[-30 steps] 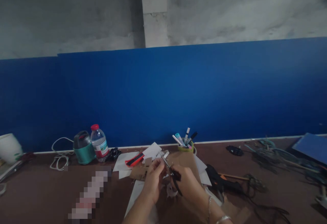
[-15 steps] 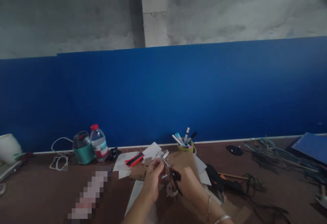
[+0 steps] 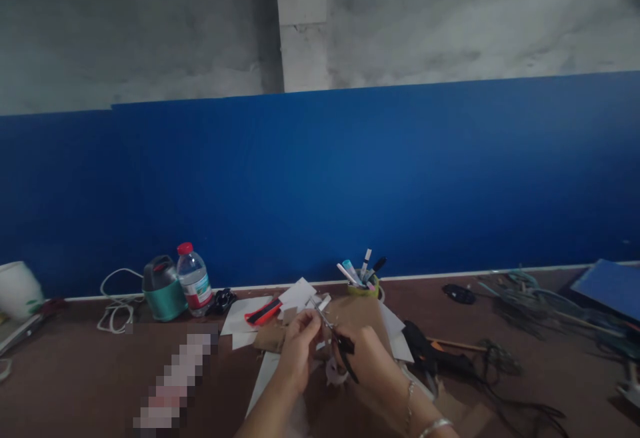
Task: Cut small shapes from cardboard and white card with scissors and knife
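My right hand [image 3: 367, 358] is closed around the black handles of a pair of scissors [image 3: 334, 337], whose blades point up and to the left. My left hand [image 3: 299, 348] is pinched on a small piece beside the blades; the piece itself is too small to make out. Both hands hover above brown cardboard [image 3: 273, 338] and white paper sheets [image 3: 240, 315] on the brown table [image 3: 90, 371].
A cup of markers [image 3: 364, 278] stands behind the hands. A water bottle [image 3: 194, 279], a teal container [image 3: 163, 289] and a white cable [image 3: 115, 305] are at the left. A black glue gun [image 3: 435, 356], cords [image 3: 520, 298] and a blue folder [image 3: 613, 286] lie to the right.
The hands have shifted only slightly, the left hand drifting a little lower and left beside the scissors. Nothing else has moved.
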The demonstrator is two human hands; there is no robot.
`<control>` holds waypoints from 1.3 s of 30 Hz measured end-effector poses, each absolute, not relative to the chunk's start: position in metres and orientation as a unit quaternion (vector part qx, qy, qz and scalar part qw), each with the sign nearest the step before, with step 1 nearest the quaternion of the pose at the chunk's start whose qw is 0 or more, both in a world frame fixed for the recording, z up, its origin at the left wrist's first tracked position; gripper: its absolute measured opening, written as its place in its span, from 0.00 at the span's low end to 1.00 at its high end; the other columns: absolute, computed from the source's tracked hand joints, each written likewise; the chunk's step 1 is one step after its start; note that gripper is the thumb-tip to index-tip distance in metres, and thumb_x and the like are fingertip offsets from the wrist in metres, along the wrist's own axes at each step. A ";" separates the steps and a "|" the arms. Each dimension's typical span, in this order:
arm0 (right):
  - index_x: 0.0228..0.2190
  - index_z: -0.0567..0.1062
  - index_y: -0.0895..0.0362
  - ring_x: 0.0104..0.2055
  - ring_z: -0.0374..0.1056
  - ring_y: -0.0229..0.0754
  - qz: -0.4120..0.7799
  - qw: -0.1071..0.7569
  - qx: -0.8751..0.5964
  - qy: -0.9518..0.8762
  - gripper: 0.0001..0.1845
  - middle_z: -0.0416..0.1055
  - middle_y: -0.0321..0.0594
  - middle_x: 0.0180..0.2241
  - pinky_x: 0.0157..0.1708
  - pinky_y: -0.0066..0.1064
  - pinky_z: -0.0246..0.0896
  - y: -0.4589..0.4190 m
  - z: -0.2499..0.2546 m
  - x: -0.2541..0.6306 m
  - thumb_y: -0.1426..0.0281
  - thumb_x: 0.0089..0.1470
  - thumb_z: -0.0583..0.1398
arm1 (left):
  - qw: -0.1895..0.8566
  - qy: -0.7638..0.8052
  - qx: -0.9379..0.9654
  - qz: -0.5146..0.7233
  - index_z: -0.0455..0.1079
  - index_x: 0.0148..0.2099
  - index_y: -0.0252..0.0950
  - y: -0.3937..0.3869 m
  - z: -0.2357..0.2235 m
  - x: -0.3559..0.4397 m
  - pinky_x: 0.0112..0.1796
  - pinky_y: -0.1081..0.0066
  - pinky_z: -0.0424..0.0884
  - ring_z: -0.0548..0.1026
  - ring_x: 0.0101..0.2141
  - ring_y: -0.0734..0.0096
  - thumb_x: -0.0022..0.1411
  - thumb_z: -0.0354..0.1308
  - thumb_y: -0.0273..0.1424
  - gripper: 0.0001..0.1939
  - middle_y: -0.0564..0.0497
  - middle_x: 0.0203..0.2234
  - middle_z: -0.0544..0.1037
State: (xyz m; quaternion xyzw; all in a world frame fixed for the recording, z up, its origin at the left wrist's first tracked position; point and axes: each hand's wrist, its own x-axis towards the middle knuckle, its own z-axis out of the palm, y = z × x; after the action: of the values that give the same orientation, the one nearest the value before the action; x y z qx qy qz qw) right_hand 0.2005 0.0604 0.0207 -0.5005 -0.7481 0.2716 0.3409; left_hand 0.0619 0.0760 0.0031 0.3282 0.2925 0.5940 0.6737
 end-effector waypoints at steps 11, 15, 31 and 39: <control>0.35 0.68 0.58 0.28 0.70 0.42 0.153 0.302 -0.629 -0.699 0.12 0.75 0.41 0.26 0.26 0.26 0.49 0.074 0.004 0.210 0.77 0.45 0.56 | 0.611 0.352 0.376 0.602 0.66 0.26 0.34 0.078 0.005 0.060 0.21 0.77 0.58 0.65 0.18 0.78 0.44 0.67 0.42 0.17 0.55 0.18 0.72; 0.32 0.65 0.56 0.28 0.69 0.43 0.085 0.271 -0.702 -0.654 0.06 0.73 0.41 0.27 0.25 0.28 0.45 0.076 0.003 0.217 0.75 0.48 0.55 | 0.575 0.389 0.403 0.596 0.65 0.27 0.36 0.082 -0.001 0.059 0.20 0.77 0.56 0.64 0.17 0.77 0.47 0.64 0.44 0.17 0.57 0.14 0.70; 0.34 0.71 0.58 0.35 0.73 0.50 0.112 0.166 -0.755 -0.625 0.11 0.76 0.48 0.32 0.29 0.32 0.54 0.078 0.006 0.228 0.68 0.48 0.54 | 0.565 0.420 0.414 0.577 0.72 0.31 0.32 0.087 -0.014 0.060 0.19 0.78 0.57 0.63 0.17 0.80 0.46 0.65 0.42 0.17 0.57 0.15 0.68; 0.36 0.73 0.58 0.35 0.73 0.49 0.145 0.236 -0.729 -0.627 0.15 0.77 0.46 0.32 0.30 0.31 0.56 0.088 -0.005 0.238 0.66 0.44 0.57 | 0.586 0.388 0.403 0.586 0.75 0.38 0.31 0.086 -0.016 0.059 0.26 0.75 0.65 0.71 0.25 0.74 0.46 0.66 0.37 0.18 0.50 0.25 0.77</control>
State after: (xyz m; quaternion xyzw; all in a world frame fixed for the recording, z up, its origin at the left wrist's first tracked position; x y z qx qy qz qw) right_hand 0.2384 0.0884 -0.0050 -0.7285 -0.6266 0.1452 0.2357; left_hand 0.0595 0.0865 -0.0161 0.4033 0.3881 0.5859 0.5860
